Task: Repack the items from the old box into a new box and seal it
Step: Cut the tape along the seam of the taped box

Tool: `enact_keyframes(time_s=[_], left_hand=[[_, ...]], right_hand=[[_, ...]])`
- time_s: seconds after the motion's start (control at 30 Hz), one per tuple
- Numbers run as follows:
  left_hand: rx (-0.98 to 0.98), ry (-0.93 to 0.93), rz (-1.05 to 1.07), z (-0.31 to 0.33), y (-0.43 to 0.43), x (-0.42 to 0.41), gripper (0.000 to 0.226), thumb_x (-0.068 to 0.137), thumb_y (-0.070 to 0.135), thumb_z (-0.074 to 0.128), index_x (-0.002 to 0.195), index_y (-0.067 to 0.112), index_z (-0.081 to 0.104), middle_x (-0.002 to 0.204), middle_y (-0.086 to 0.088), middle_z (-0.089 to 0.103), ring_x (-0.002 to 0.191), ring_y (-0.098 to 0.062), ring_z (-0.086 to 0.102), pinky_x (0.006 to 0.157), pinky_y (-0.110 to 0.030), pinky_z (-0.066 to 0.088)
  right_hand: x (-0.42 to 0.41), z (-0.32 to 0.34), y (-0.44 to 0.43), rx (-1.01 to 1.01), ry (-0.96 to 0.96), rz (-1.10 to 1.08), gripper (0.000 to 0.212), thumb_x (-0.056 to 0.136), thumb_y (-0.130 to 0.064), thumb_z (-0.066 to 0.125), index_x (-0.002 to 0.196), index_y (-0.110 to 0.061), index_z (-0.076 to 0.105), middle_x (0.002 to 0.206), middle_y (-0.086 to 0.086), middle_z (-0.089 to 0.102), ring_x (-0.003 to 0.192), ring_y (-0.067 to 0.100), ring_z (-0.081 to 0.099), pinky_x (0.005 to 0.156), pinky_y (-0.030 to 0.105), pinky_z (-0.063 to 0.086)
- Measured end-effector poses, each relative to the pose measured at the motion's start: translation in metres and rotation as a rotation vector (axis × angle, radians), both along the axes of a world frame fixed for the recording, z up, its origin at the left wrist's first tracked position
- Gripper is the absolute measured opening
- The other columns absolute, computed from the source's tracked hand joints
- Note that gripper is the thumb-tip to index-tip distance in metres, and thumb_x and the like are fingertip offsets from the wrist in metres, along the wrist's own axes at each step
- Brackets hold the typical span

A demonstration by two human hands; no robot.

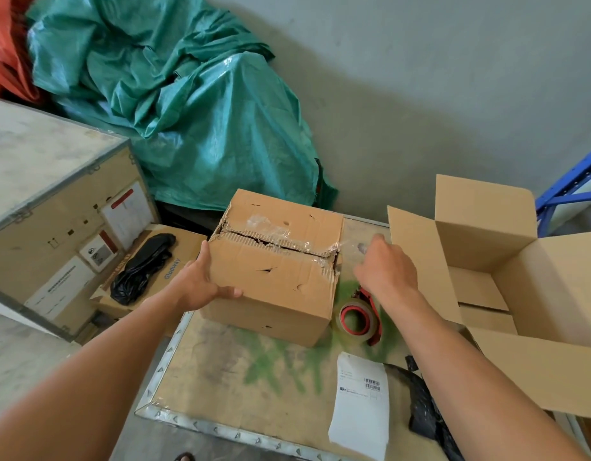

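The old box (pixel 270 287), worn cardboard with torn flaps and clear tape along its top seam, stands on a wooden crate top (pixel 221 377). My left hand (pixel 201 281) grips its left side. My right hand (pixel 385 269) is at the box's right end, fingers pinched on a strip of clear tape (pixel 350 242) that stretches from the seam. The new box (pixel 506 277) stands open on the right, flaps up, and looks empty. A tape dispenser (pixel 359 319) with a red core lies between the two boxes.
A white shipping label (pixel 360 404) and a black plastic bag (pixel 427 410) lie on the crate's near right. Left stand a large wooden crate (pixel 48 194) and a carton with a black bag (pixel 141 264). A green tarp (pixel 187 104) is behind, a blue rack (pixel 566 191) far right.
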State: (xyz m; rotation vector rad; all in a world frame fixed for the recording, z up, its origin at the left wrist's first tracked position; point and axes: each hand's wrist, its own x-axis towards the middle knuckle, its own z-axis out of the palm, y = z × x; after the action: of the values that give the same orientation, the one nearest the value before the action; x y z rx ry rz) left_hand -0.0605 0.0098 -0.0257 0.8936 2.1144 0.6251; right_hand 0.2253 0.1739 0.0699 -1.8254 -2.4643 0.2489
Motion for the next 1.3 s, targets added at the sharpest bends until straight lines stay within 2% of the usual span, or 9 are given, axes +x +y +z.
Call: enact_keyframes(time_s=[0.17,0.3,0.37,0.53,0.67,0.9,1.03,1.13,1.3], left_hand=[[0.003,-0.009,0.000,-0.001,-0.001,-0.001,0.161,0.044,0.072,0.087,0.155,0.036,-0.023,0.157,-0.011,0.033,0.139,-0.036,0.039,0.114,-0.052,0.036],[0.014,-0.016,0.005,-0.003,-0.001,-0.002,0.159,0.045,0.071,0.087,0.155,0.036,-0.023,0.158,-0.011,0.032,0.140,-0.036,0.038,0.114,-0.052,0.035],[0.017,-0.022,0.003,-0.003,0.000,-0.002,0.157,0.050,0.068,0.089,0.155,0.037,-0.023,0.158,-0.011,0.032,0.140,-0.036,0.038,0.114,-0.053,0.035],[0.010,-0.021,-0.002,-0.003,-0.001,-0.003,0.172,0.024,0.088,0.079,0.155,0.039,-0.023,0.155,-0.010,0.037,0.138,-0.036,0.041,0.114,-0.054,0.036],[0.003,-0.001,-0.023,-0.005,0.000,-0.005,0.171,0.025,0.090,0.077,0.154,0.039,-0.024,0.153,-0.010,0.038,0.138,-0.035,0.041,0.114,-0.052,0.036],[0.023,-0.013,-0.011,-0.006,0.000,-0.005,0.169,0.030,0.085,0.081,0.155,0.038,-0.022,0.154,-0.008,0.039,0.138,-0.033,0.041,0.114,-0.051,0.036],[0.050,-0.040,-0.003,-0.006,0.001,-0.002,0.156,0.051,0.063,0.091,0.157,0.032,-0.020,0.153,-0.007,0.041,0.137,-0.032,0.042,0.113,-0.046,0.035],[0.053,-0.050,-0.004,-0.004,0.000,-0.002,0.162,0.043,0.069,0.089,0.157,0.032,-0.020,0.153,-0.006,0.041,0.137,-0.032,0.043,0.115,-0.047,0.036],[0.037,-0.046,-0.008,-0.006,-0.001,-0.005,0.170,0.029,0.083,0.083,0.155,0.038,-0.021,0.151,-0.005,0.042,0.136,-0.032,0.043,0.115,-0.053,0.037]], right_hand=[[-0.007,0.015,0.006,0.013,0.064,-0.034,0.024,0.097,-0.020,0.063,0.117,-0.010,0.057,0.100,0.014,0.066,0.090,0.036,0.063,0.064,0.035,0.041],[0.002,-0.004,0.012,-0.167,0.048,0.021,0.016,0.099,-0.027,0.059,0.101,-0.011,0.058,0.099,0.012,0.067,0.083,0.032,0.056,0.068,0.035,0.045],[0.011,-0.020,0.006,-0.202,0.061,0.040,0.011,0.097,-0.018,0.058,0.107,-0.014,0.059,0.099,0.008,0.065,0.086,0.030,0.058,0.072,0.036,0.050],[0.027,-0.060,-0.023,-0.240,0.029,0.151,0.051,0.090,-0.002,0.055,0.135,-0.027,0.059,0.099,0.000,0.067,0.076,0.021,0.062,0.058,0.032,0.047],[0.028,-0.079,-0.036,-0.241,0.053,0.189,0.062,0.089,-0.003,0.052,0.146,-0.027,0.054,0.113,0.006,0.070,0.083,0.026,0.063,0.063,0.035,0.053],[0.024,-0.078,-0.031,-0.346,0.022,0.155,0.064,0.089,-0.005,0.051,0.149,-0.026,0.050,0.092,0.003,0.062,0.078,0.026,0.057,0.064,0.033,0.050],[0.016,-0.069,-0.019,-0.466,0.081,0.117,0.055,0.088,-0.004,0.046,0.140,-0.017,0.052,0.125,0.013,0.063,0.104,0.030,0.057,0.087,0.041,0.055],[0.013,-0.063,-0.013,-0.553,0.087,0.104,0.063,0.089,-0.005,0.041,0.150,-0.018,0.044,0.146,0.012,0.053,0.125,0.032,0.054,0.097,0.039,0.050],[0.008,-0.060,-0.002,-0.629,0.000,0.161,0.063,0.093,-0.007,0.036,0.152,-0.026,0.047,0.144,0.006,0.056,0.112,0.027,0.059,0.089,0.033,0.051]])
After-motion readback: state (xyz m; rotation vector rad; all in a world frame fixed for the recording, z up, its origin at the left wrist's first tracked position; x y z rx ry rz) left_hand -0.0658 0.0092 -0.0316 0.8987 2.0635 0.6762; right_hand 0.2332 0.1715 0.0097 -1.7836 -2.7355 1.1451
